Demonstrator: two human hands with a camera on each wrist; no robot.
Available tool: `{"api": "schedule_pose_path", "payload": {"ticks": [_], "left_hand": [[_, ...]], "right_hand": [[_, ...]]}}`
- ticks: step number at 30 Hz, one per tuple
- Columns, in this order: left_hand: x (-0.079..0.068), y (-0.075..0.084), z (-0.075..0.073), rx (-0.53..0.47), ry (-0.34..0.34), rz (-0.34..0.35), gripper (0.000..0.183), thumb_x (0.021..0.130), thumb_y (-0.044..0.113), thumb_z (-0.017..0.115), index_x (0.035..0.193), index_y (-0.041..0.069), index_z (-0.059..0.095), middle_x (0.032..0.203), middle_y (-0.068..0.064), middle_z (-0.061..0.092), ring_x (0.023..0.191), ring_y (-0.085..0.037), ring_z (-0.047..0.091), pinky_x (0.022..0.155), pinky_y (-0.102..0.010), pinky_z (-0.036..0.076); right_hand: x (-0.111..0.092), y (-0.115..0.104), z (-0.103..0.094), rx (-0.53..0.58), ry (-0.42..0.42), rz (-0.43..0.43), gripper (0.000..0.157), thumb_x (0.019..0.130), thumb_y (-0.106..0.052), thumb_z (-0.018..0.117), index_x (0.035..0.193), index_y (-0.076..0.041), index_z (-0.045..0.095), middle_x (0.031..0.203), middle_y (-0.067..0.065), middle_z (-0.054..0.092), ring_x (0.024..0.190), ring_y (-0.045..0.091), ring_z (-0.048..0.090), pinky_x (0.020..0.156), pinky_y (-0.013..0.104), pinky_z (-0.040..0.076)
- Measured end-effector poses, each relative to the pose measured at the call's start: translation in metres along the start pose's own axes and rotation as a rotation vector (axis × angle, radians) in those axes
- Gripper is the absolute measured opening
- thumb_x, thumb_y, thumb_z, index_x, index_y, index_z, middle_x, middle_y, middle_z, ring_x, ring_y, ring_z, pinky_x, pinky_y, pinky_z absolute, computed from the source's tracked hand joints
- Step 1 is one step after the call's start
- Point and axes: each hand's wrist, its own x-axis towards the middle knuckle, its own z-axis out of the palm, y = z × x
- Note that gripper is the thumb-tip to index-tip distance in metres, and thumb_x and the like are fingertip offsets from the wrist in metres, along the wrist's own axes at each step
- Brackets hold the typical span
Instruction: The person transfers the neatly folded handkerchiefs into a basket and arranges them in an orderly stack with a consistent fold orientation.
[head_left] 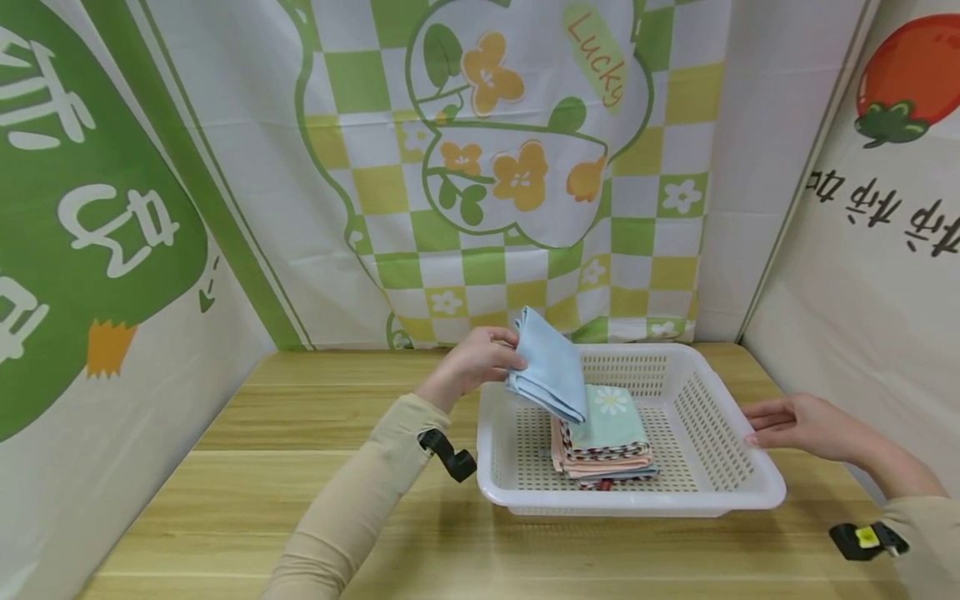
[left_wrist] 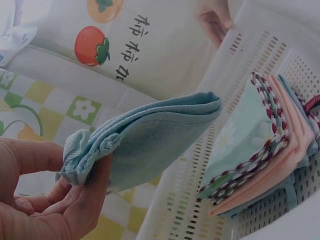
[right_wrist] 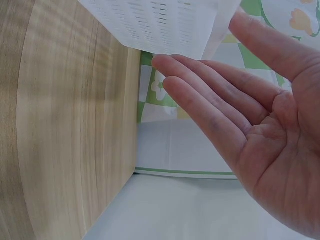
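My left hand (head_left: 480, 361) pinches a folded light blue towel (head_left: 551, 367) by one edge, thumb on one side and fingers on the other. The towel hangs tilted over the left part of a white plastic basket (head_left: 633, 500). Inside the basket lies a stack of folded towels, the top one pale green with a daisy (head_left: 609, 417). Peach and blue layers (left_wrist: 280, 185) show below it, with a braided dark red and white edging. At the basket's right side my right hand (head_left: 813, 427) touches the rim with its thumb; its fingers are straight (right_wrist: 215, 95) beside the outer wall.
The basket stands on a wooden table (head_left: 337, 500), toward the right. A checked cloth backdrop (head_left: 480, 192) hangs behind the table. Printed walls stand on both sides, the right one (head_left: 862, 300) near my right hand.
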Motion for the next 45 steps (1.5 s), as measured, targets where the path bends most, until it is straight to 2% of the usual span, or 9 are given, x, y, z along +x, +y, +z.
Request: {"api": "schedule_pose_path", "payload": {"ticks": [7,18,26,32,37,45], "left_hand": [[0.003,0.000,0.008,-0.015,0.001,-0.008,0.026,0.080,-0.011,0.063,0.099,0.002,0.051,0.095,-0.006,0.050,0.074,-0.015,0.054,0.064,-0.025,0.050],[0.007,-0.003,0.019,-0.028,-0.022,-0.026,0.024,0.079,-0.012,0.063,0.092,0.004,0.050,0.087,-0.006,0.051,0.069,-0.015,0.053,0.060,-0.026,0.049],[0.011,-0.005,0.030,-0.034,-0.038,-0.022,0.023,0.077,-0.013,0.063,0.087,0.004,0.050,0.086,-0.005,0.050,0.070,-0.014,0.054,0.063,-0.026,0.050],[0.013,-0.007,0.037,-0.013,-0.044,-0.042,0.024,0.077,-0.013,0.064,0.091,0.002,0.051,0.090,-0.006,0.051,0.072,-0.015,0.054,0.063,-0.027,0.050],[0.014,-0.009,0.042,-0.004,-0.063,-0.050,0.024,0.079,-0.011,0.064,0.098,0.000,0.052,0.090,-0.007,0.051,0.072,-0.014,0.053,0.063,-0.027,0.049],[0.015,-0.007,0.050,-0.008,-0.120,-0.055,0.021,0.083,-0.007,0.063,0.092,0.004,0.048,0.087,-0.005,0.044,0.068,-0.015,0.044,0.065,-0.032,0.042]], "right_hand": [[0.001,0.001,0.000,-0.025,0.007,0.006,0.056,0.089,-0.028,0.066,0.127,0.011,0.052,0.113,0.020,0.066,0.088,-0.005,0.062,0.071,0.020,0.053],[0.000,0.001,0.000,0.009,-0.004,-0.011,0.055,0.090,-0.025,0.066,0.126,0.013,0.052,0.111,0.019,0.067,0.088,-0.005,0.063,0.071,0.019,0.053],[0.000,0.000,0.000,-0.019,0.009,0.009,0.055,0.089,-0.028,0.066,0.126,0.011,0.054,0.112,0.018,0.067,0.088,-0.005,0.063,0.071,0.020,0.052],[0.001,-0.001,0.000,-0.020,0.005,0.012,0.055,0.089,-0.028,0.066,0.126,0.011,0.053,0.112,0.018,0.068,0.088,-0.005,0.063,0.071,0.020,0.052],[0.001,-0.001,0.000,-0.015,0.007,0.009,0.055,0.089,-0.028,0.066,0.126,0.011,0.053,0.112,0.018,0.067,0.088,-0.005,0.062,0.071,0.020,0.052],[0.000,-0.001,-0.001,0.004,-0.003,0.007,0.057,0.089,-0.027,0.066,0.127,0.013,0.051,0.114,0.021,0.066,0.088,-0.006,0.062,0.071,0.020,0.053]]}}
